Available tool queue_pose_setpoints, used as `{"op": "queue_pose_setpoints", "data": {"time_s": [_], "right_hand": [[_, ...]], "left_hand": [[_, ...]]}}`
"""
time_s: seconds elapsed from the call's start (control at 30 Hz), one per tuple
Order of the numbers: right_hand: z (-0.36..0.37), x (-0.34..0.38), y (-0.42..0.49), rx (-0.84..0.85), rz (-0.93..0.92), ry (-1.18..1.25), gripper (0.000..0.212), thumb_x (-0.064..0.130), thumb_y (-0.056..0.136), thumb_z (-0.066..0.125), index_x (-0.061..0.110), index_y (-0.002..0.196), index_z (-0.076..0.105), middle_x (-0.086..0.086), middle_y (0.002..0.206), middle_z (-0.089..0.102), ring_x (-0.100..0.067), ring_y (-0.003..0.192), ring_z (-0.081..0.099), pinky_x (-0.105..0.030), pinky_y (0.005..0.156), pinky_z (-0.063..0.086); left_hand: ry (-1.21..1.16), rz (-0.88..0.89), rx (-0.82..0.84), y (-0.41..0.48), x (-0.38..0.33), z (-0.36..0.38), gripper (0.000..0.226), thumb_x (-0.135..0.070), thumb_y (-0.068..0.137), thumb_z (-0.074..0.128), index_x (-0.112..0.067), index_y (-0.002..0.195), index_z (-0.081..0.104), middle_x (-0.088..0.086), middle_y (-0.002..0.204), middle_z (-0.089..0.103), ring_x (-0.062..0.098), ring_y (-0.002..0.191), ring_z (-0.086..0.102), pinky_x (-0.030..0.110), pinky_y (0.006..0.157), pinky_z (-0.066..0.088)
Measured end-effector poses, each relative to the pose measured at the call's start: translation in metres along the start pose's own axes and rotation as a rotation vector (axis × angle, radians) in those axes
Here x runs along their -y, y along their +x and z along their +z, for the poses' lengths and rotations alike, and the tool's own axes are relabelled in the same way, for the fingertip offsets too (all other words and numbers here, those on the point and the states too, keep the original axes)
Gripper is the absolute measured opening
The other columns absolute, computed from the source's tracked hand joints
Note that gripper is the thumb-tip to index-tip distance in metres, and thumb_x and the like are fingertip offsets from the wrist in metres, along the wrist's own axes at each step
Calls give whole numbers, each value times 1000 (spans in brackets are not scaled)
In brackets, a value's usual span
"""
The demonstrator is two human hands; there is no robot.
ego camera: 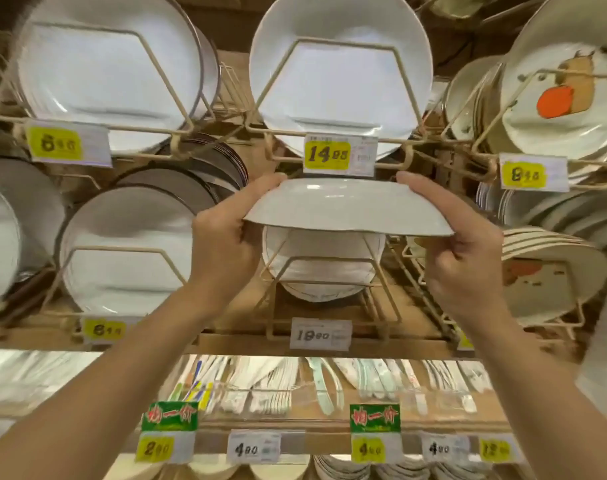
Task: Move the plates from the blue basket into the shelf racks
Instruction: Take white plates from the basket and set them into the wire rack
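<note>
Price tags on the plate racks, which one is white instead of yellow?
The 18.00 tag on the lower middle wire rack, below the held plate. The other rack tags, such as the 14.95 tag, are yellow.

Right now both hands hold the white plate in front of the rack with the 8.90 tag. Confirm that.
Wrong tag. In the head view the left hand and right hand hold the white plate before the rack whose tag reads 18.90, not 8.90.
</note>
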State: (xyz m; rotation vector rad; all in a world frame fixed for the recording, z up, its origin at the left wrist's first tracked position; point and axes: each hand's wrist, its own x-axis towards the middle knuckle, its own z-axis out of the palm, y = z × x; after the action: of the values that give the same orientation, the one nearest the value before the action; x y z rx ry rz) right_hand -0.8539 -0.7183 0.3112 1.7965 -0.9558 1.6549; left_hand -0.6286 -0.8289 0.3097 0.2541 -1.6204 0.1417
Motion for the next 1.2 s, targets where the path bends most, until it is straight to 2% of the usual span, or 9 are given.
{"op": "queue_pose_setpoints", "data": {"time_s": [0.13, 0.3, 0.43, 0.5, 0.63, 0.8, 0.87, 1.03, 1.2], "right_hand": [[22, -24, -5, 11, 85, -1, 48, -14, 82, 53, 5, 126, 59, 0, 125, 61, -7, 117, 58, -17, 100, 43], [36, -52, 4, 40, 273, 56, 67, -22, 76, 39, 17, 128, 57, 20, 121, 57, 15, 114, 51, -8, 97, 40], [48, -63, 5, -4, 459, 224, 61, -21, 81, 35, 24, 118, 53, 12, 116, 59, -2, 115, 55, -24, 104, 44], [53, -68, 6, -7, 509, 240, 49, -14, 87, 39, 24, 117, 51, 4, 115, 59, -8, 113, 57, -24, 102, 45], [57, -76, 7, 20, 576, 128, 30, 13, 99, 45, 27, 125, 46, 13, 114, 57, 5, 105, 55, -13, 88, 45], [65, -79, 18, 89, 658, -95, 44, 42, 102, 29, 21, 138, 42, -2, 136, 42, -18, 130, 35, -31, 105, 26], [66, -79, 28, 60, 864, 65, 59, 57, 98, 20, 24, 142, 42, -3, 144, 43, -21, 135, 35, -35, 110, 24], [68, -88, 34, -6, 1186, 225, 72, 68, 93, 25, 19, 142, 45, -4, 143, 49, -25, 131, 44, -48, 113, 30], [76, -89, 24, -97, 1321, 400, 72, 70, 87, 35, 26, 143, 41, -3, 141, 52, -26, 130, 47, -48, 111, 33]], "left_hand": [[99, -107, 25, -8, 23, 24, 38, 12, 83, 59, -4, 116, 68, -4, 110, 67, 11, 95, 64, 15, 82, 47], [113, -288, 123, -2, 38, 42, 25, -1, 90, 60, -10, 112, 69, 8, 89, 74, 19, 81, 63, 4, 60, 32], [142, -486, 147, -4, 44, 54, 41, 7, 78, 58, -14, 112, 67, 6, 88, 74, 19, 82, 62, 16, 61, 34], [183, -561, 189, -4, 48, 58, 40, 4, 80, 57, -15, 114, 64, 7, 95, 73, 28, 92, 63, 22, 69, 41], [251, -594, 294, -4, 51, 62, 38, -14, 94, 49, -10, 132, 49, 23, 110, 66, 43, 104, 57, 47, 87, 47], [356, -476, 224, -3, 46, 65, 43, -33, 101, 33, -4, 125, 54, 19, 122, 56, 34, 114, 46, 40, 93, 36], [233, -595, 229, 2, 47, 69, 47, -41, 99, 26, -12, 119, 58, 17, 124, 54, 34, 118, 44, 40, 99, 33], [-444, -1304, 197, 8, 57, 77, 85, -86, 74, 29, -28, 128, 60, 0, 124, 65, 27, 115, 60, 46, 102, 44], [-817, -1314, 149, 7, 61, 82, 59, -72, 86, 37, -28, 98, 76, 5, 98, 76, 25, 86, 74, 36, 60, 58]]}}
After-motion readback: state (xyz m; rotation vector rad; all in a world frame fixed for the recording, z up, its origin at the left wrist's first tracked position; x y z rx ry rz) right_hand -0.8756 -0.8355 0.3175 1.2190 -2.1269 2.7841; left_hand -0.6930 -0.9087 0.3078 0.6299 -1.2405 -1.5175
